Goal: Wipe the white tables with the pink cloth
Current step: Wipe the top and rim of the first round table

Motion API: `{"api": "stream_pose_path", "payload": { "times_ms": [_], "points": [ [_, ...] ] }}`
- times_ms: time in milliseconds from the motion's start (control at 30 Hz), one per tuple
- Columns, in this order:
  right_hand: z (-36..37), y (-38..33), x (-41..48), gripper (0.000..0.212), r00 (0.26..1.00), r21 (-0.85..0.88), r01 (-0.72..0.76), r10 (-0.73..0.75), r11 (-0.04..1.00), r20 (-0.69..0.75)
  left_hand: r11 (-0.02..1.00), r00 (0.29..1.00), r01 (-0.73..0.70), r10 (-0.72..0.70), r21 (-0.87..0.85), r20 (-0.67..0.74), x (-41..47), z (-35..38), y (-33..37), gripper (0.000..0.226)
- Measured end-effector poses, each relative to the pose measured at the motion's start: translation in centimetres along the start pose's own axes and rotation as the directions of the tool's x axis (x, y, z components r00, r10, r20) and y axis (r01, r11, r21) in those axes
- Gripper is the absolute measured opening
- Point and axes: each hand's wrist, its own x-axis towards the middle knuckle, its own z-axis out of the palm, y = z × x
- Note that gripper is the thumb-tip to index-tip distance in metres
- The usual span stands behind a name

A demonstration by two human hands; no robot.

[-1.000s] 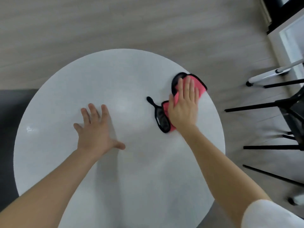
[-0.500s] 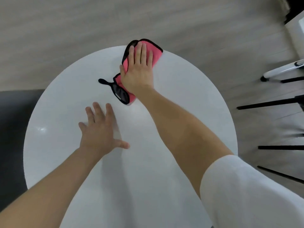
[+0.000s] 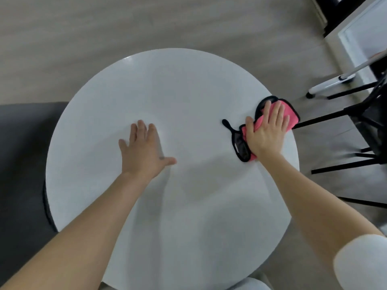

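A round white table [image 3: 178, 97] fills the middle of the view. The pink cloth [image 3: 291, 116], edged in black with a black loop, lies at the table's right edge. My right hand [image 3: 266, 132] presses flat on it with straight fingers, covering most of the cloth. My left hand [image 3: 142, 151] rests flat on the bare tabletop left of centre, fingers spread, holding nothing.
Black chair legs [image 3: 343, 166] stand close to the table's right side. A white stand base [image 3: 326, 84] and white furniture [image 3: 360, 34] sit at the upper right. A dark grey seat [image 3: 21, 153] lies to the left. Pale wood floor [image 3: 146, 24] stretches beyond the table.
My right hand has swept the pink cloth from the table's far edge back to the right edge. My left hand has stayed pressed in place.
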Motion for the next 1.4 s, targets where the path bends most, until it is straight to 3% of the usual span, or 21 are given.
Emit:
{"api": "stream_pose_path", "payload": {
  "times_ms": [67,133,233,300,400,467,600,733,833,900,1000,1067,1133,1200,1300,1400],
  "points": [
    [0.8,-6.8,-0.9,0.095,0.995,0.0,0.092,-0.092,0.996,0.025,0.998,0.993,-0.05,0.045,-0.041,-0.11,-3.1,2.0,-2.6,0.125],
    [2.4,-15.7,-3.3,0.098,0.948,0.005,0.311,-0.311,0.95,0.064,0.997,0.982,-0.028,0.015,-0.066,-0.188,-6.2,3.6,-5.3,0.128],
    [4.1,-27.9,-8.4,0.098,0.76,0.025,0.635,-0.63,0.772,0.159,0.997,0.98,0.066,-0.071,-0.036,-0.186,-9.8,5.0,-8.8,0.143],
    [4.7,-31.3,-10.4,0.096,0.668,0.017,0.729,-0.717,0.684,0.196,0.994,0.988,0.11,-0.11,-0.01,-0.105,-11.1,5.3,-9.7,0.151],
    [5.1,-28.6,-9.3,0.083,0.601,0.043,0.79,-0.787,0.611,0.138,0.992,0.991,0.126,-0.125,0.012,-0.043,-11.1,5.6,-9.4,0.154],
    [4.4,-22.9,-7.5,0.076,0.65,0.064,0.752,-0.754,0.656,0.094,0.991,0.992,0.126,-0.125,0.037,-0.024,-10.7,5.6,-9.2,0.153],
    [0.9,-8.1,-4.2,0.076,0.887,0.038,0.453,-0.454,0.891,0.084,0.99,0.992,0.126,-0.124,0.068,-0.038,-10.6,5.6,-9.3,0.154],
    [-0.2,-2.7,-3.2,0.082,0.985,-0.036,0.158,-0.154,0.987,0.08,0.988,0.992,0.119,-0.114,0.093,-0.058,-10.6,5.6,-9.3,0.153],
    [0.7,-9.0,-2.4,0.087,0.992,-0.019,0.11,-0.109,0.994,0.06,0.983,0.989,0.147,-0.146,0.11,-0.011,-10.5,4.9,-9.0,0.152],
    [1.7,-16.1,-1.6,0.085,0.953,0.003,0.292,-0.292,0.956,0.084,0.981,0.984,0.173,-0.176,0.09,0.026,-10.2,3.9,-8.4,0.148],
    [3.4,-27.2,-2.4,0.078,0.745,0.045,0.656,-0.655,0.754,0.126,0.968,0.967,0.246,-0.248,0.045,0.06,-8.7,2.1,-7.3,0.124],
    [4.3,-30.3,-3.0,0.071,0.605,0.073,0.781,-0.781,0.62,0.155,0.95,0.95,0.311,-0.311,-0.02,0.017,-7.1,1.1,-6.5,0.114],
    [4.5,-28.7,-1.4,0.064,0.527,0.082,0.839,-0.84,0.539,0.126,0.946,0.946,0.321,-0.323,-0.048,-0.034,-5.1,0.2,-5.6,0.126],
    [4.1,-24.2,2.1,0.061,0.558,0.089,0.823,-0.827,0.562,0.068,0.941,0.945,0.326,-0.328,-0.088,-0.002,-3.2,-0.5,-4.5,0.136],
    [2.3,-16.3,8.6,0.06,0.73,0.052,0.68,-0.682,0.731,0.038,0.925,0.93,0.366,-0.36,-0.102,0.072,-1.7,-1.1,-3.5,0.136],
    [0.7,-13.2,12.0,0.063,0.82,0.005,0.567,-0.566,0.823,0.086,0.931,0.931,0.363,-0.362,-0.04,0.039,-1.8,-0.8,-3.7,0.139]
  ]
}}
